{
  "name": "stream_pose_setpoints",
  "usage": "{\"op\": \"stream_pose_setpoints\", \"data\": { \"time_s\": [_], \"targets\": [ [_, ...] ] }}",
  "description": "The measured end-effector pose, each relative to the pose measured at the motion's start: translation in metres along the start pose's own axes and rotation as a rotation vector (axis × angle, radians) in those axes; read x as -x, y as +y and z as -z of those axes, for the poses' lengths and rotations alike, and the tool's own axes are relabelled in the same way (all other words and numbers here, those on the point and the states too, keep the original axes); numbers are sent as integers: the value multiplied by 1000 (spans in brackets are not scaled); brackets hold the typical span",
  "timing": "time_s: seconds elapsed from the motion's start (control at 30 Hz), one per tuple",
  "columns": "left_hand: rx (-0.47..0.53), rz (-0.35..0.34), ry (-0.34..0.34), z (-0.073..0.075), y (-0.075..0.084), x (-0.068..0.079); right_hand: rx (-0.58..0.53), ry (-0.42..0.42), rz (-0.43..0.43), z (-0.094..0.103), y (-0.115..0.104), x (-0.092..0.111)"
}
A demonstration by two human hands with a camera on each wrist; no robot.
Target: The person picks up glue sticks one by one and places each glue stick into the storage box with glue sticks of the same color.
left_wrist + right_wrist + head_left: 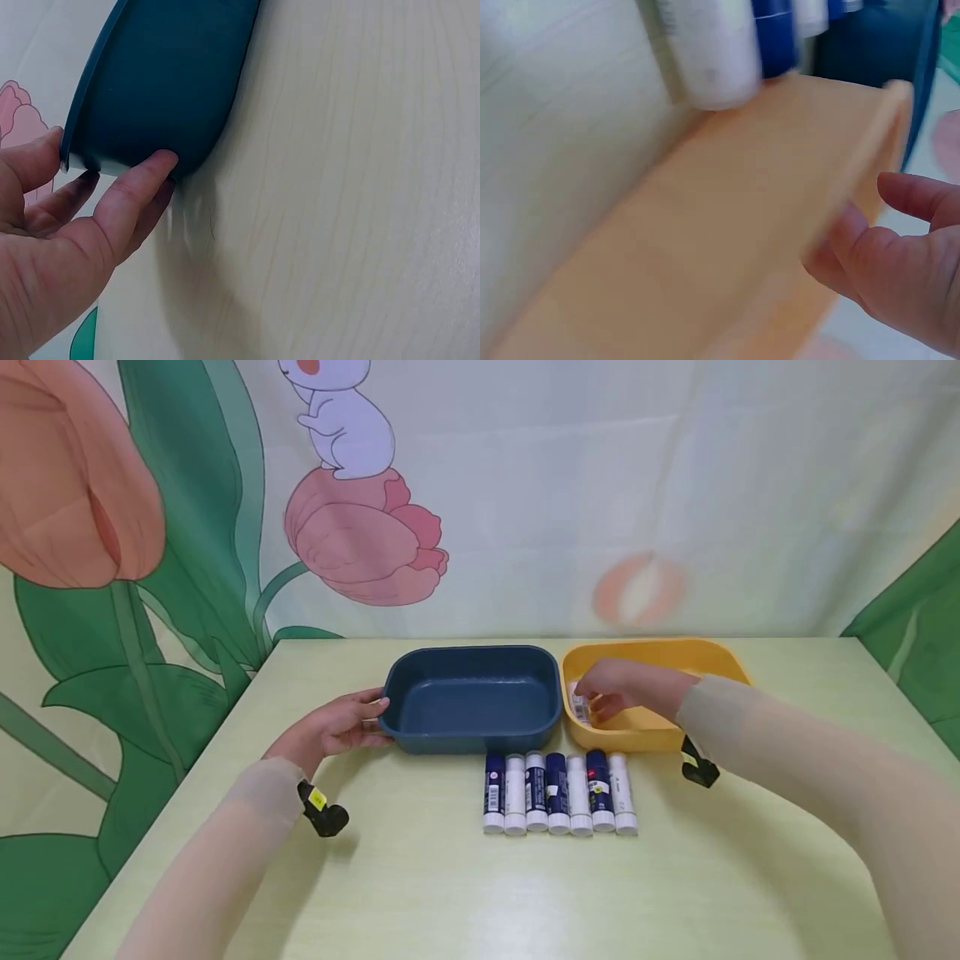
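Observation:
My left hand (347,722) touches the left end of a dark blue tray (480,744). In the left wrist view its thumb lies by the rim, and nearly straight fingers (131,191) rest against the outer wall. My right hand (618,685) reaches into the left part of a yellow tray (686,647), beside a white-labelled stick with a barcode (580,706). Whether it grips that stick is hidden; in the right wrist view the tray wall covers part of the fingers. In front of the trays stands a row of several blue and white glue sticks (557,793).
The two trays stand side by side at the back of the pale table (450,893). Behind them hangs a cloth (525,527) printed with flowers and a white animal. Each wrist carries a small black camera (324,810).

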State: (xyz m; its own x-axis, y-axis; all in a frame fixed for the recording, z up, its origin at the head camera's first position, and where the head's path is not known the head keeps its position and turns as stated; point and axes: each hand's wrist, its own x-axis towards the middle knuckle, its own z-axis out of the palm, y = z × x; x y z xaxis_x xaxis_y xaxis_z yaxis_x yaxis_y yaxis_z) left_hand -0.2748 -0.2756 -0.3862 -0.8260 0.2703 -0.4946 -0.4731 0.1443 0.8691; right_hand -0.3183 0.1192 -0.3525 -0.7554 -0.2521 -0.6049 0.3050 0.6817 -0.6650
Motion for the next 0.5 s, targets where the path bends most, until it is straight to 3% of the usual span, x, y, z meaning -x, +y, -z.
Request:
{"op": "stream_pose_setpoints", "data": {
  "time_s": [0.33, 0.5],
  "targets": [
    [-20, 13, 16, -4, -1, -1, 37, 47, 230, 17, -24, 83],
    [-22, 14, 23, -3, -1, 0, 52, 73, 280, 25, -22, 116]
  ]
}}
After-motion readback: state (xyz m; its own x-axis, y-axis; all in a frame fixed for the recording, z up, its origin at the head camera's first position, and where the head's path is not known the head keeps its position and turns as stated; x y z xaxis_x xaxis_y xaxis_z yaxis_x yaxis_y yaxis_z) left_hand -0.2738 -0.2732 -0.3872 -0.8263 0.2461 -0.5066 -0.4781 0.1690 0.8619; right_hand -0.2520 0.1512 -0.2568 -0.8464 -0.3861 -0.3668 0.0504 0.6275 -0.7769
